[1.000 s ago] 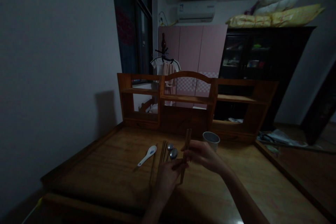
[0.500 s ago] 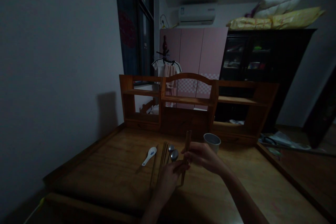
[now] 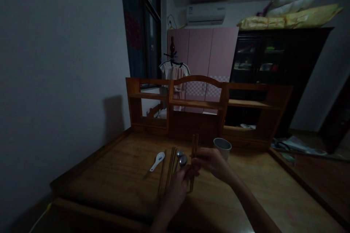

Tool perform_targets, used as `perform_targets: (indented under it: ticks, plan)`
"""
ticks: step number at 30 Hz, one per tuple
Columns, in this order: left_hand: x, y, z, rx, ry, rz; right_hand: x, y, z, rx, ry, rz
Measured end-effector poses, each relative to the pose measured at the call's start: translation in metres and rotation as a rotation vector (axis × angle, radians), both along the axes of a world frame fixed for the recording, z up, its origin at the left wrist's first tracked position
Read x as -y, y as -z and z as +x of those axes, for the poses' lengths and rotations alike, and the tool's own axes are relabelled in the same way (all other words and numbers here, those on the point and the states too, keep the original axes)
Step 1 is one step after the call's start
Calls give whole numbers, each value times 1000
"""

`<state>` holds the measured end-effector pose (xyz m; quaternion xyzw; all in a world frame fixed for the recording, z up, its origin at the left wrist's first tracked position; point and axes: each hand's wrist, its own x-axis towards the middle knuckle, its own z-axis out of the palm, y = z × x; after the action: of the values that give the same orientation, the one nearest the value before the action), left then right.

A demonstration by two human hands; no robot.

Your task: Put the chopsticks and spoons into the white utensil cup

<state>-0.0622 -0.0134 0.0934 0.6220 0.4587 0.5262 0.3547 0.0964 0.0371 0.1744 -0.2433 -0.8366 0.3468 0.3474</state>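
Upright between my two hands is a pair of wooden chopsticks (image 3: 195, 145). My right hand (image 3: 209, 162) pinches them around the middle, and my left hand (image 3: 179, 185) is closed on them lower down. To the left, on the wooden surface, lie several more chopsticks (image 3: 171, 164), partly hidden by my left hand. Two metal spoons, a nearer one (image 3: 183, 160) and a farther one (image 3: 179, 153), lie beside them. Farther left rests a white ceramic spoon (image 3: 158, 161) with a blue mark. A light-coloured cup (image 3: 222, 146) stands just behind my right hand.
A wooden shelf unit (image 3: 197, 105) runs along the back of the wooden tabletop (image 3: 115, 174). The wall (image 3: 68, 62) borders the left side. A raised wooden edge (image 3: 298, 182) bounds the right. Behind stand a pink wardrobe (image 3: 199, 51) and a dark cabinet (image 3: 295, 65).
The chopsticks in my hands have parted slightly at their upper ends. Both hands keep nearly the same place, and the view has shifted a little.
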Motion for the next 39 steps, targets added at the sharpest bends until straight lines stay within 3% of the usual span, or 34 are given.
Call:
perform_targets:
  ticks: [6,10,16,21,23,27,29,34,39]
  plan:
    - [-1,4,2,10,-80,-6,-8,16,-6,-61,191,-6]
    - [-2,4,-1,19,-101,2,-10,19,-11,-62,240,39]
    - [-2,1,-2,2,-74,-24,-8,18,-12,-62,206,39]
    - [-1,-1,-4,-113,-60,26,2,13,-5,-33,71,21]
    - [1,0,-15,-194,-135,39,4,12,0,-28,54,14]
    - [5,12,-54,-439,-526,-36,3,12,6,-17,69,11]
    - [7,20,-73,-593,-633,-72,2,13,6,-1,78,17]
    - [5,41,-94,-841,-559,-137,4,13,2,0,73,23]
    - [-6,47,-103,-731,-528,-269,6,10,0,-8,86,34]
